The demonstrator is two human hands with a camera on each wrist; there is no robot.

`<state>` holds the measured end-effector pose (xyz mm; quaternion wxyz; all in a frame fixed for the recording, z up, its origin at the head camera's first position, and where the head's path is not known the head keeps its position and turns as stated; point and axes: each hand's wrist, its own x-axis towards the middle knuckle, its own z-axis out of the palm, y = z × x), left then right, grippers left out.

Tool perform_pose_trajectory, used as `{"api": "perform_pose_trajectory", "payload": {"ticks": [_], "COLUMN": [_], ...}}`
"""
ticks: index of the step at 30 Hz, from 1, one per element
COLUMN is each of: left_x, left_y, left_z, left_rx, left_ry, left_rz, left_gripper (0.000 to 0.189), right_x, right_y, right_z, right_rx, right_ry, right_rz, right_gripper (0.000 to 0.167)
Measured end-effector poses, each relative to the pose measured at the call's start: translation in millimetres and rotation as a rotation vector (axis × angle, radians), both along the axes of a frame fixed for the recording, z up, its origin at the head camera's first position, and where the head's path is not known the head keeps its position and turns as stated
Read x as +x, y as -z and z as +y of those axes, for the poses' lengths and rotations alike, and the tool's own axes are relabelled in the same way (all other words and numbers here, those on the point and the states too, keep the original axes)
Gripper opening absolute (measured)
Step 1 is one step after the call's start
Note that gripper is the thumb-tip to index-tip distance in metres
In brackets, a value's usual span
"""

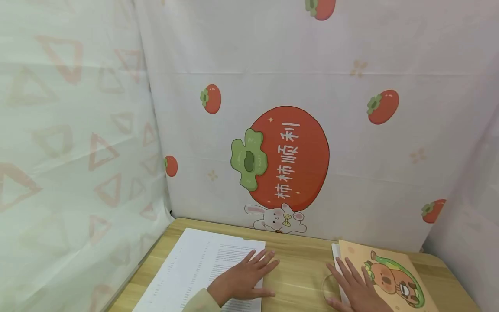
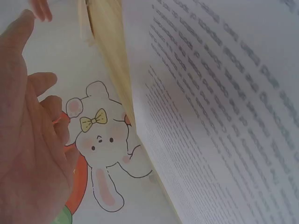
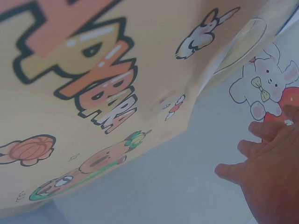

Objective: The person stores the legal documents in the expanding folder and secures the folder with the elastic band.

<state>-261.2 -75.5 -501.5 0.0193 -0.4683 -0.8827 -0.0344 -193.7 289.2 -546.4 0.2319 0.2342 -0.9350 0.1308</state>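
My left hand [image 1: 243, 277] is held palm down with fingers spread, over the right part of the white printed paper sheets [image 1: 195, 260]. Its fingertips reach past the paper's right edge. In the left wrist view, rows of print fill the paper beside the palm, and nothing is in the fingers. My right hand [image 1: 356, 288], fingers also apart, is at the left edge of a tan folder [image 1: 397, 281] with a cartoon capybara on it. White paper [image 1: 336, 251] peeks out under the folder's left side. A thin, pale loop [image 1: 323, 288] lies beside the right thumb.
The wooden table [image 1: 298, 268] shows between the paper and the folder. Behind it hangs a white cloth [image 1: 187, 134] printed with persimmons and a rabbit. Another cloth [image 1: 78, 130] with triangle prints closes off the left side.
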Motion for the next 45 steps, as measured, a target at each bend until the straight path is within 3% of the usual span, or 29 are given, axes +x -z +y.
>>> {"api": "perform_pose_trajectory", "payload": {"ticks": [10,16,24,28,33,37,40,45], "left_x": [11.9,16.5,22.0,22.1,23.4,28.8,33.0,35.0], "left_y": [13.3,23.0,39.1,44.6,43.6,41.1,40.7,42.5], "left_z": [21.2,41.9,73.0,94.1,122.7,138.0,147.8,160.2], "left_rx": [0.039,0.04,-0.087,-0.087,-0.051,-0.08,-0.095,-0.122], "left_ry": [0.028,0.033,0.062,0.062,0.053,0.019,-0.014,-0.04], "left_rz": [-0.036,-0.056,0.072,0.044,0.019,-0.03,-0.112,-0.16], "left_gripper": [0.084,0.086,0.085,0.087,0.087,0.089,0.091,0.093], "right_x": [4.5,4.4,2.2,2.2,5.0,6.1,7.2,13.2], "right_y": [0.0,3.3,11.5,12.8,12.4,10.5,8.6,2.6], "right_z": [7,19,35,46,56,62,66,67], "right_rx": [-0.113,-0.103,-0.096,-0.077,-0.117,-0.145,-0.139,-0.13], "right_ry": [0.056,0.052,0.029,0.012,0.016,0.021,0.034,0.066], "right_rz": [-0.192,-0.181,-0.188,-0.169,-0.215,-0.265,-0.289,-0.334], "right_gripper": [0.07,0.067,0.065,0.064,0.064,0.064,0.064,0.065]}}
